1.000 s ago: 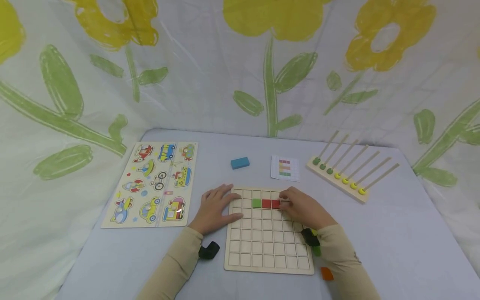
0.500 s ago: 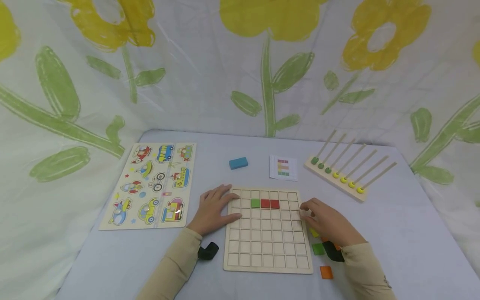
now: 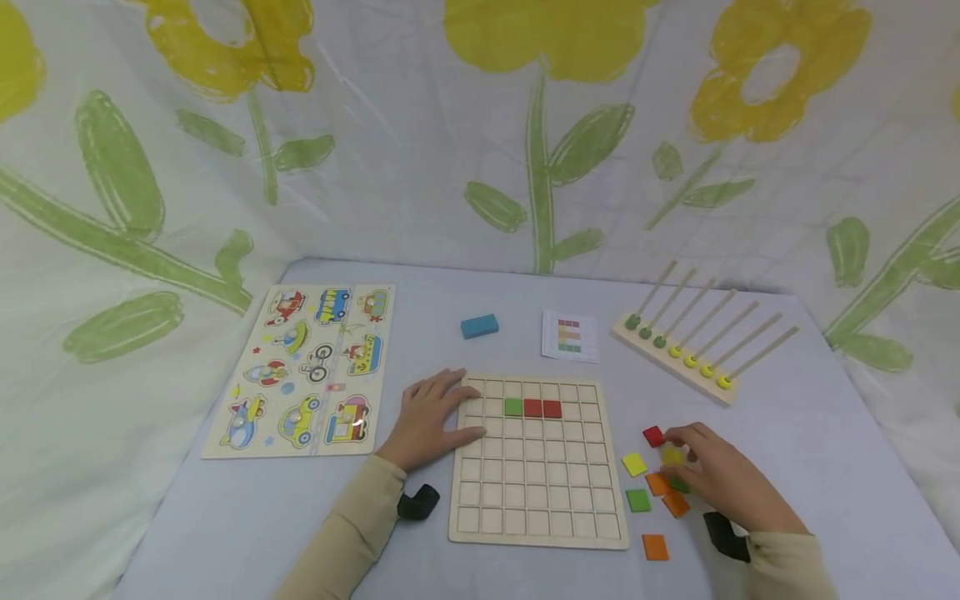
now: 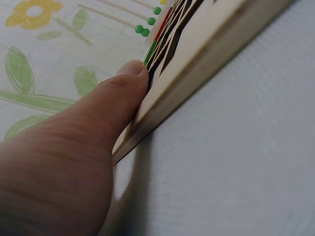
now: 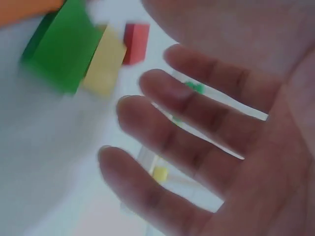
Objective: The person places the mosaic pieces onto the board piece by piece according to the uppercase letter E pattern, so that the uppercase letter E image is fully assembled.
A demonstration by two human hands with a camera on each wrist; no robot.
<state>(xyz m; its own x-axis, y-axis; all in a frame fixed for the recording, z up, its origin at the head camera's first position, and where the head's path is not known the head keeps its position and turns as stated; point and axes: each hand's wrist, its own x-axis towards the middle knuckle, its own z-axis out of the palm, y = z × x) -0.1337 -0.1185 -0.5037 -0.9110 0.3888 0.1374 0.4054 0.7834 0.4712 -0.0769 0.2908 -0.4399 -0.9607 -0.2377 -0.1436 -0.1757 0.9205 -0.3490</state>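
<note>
A wooden grid board (image 3: pixel 525 527) lies in the middle of the table. One of its upper rows holds a green tile (image 3: pixel 513 407) and two red tiles (image 3: pixel 542 408) side by side. My left hand (image 3: pixel 427 421) rests at the board's left edge, fingers spread; the left wrist view shows its thumb (image 4: pixel 123 81) on the rim. Right of the board, my right hand (image 3: pixel 723 475) hovers at loose tiles with fingers slightly bent, nothing gripped. Close to its fingertips are a red tile (image 3: pixel 654 436), a yellow tile (image 5: pixel 104 64) and a green tile (image 5: pixel 64 49).
Nearer the board lie a yellow tile (image 3: pixel 633 464), a green tile (image 3: pixel 638 500) and several orange tiles (image 3: pixel 655 547). Behind it are a blue block (image 3: pixel 479 326) and a pattern card (image 3: pixel 570 336). A vehicle puzzle (image 3: pixel 300 375) lies left; a pegged bead stand (image 3: pixel 675 358) stands back right.
My right hand has let go of the second red tile in the grid and moved right, off the board, to the loose tiles. My left hand has stayed put.
</note>
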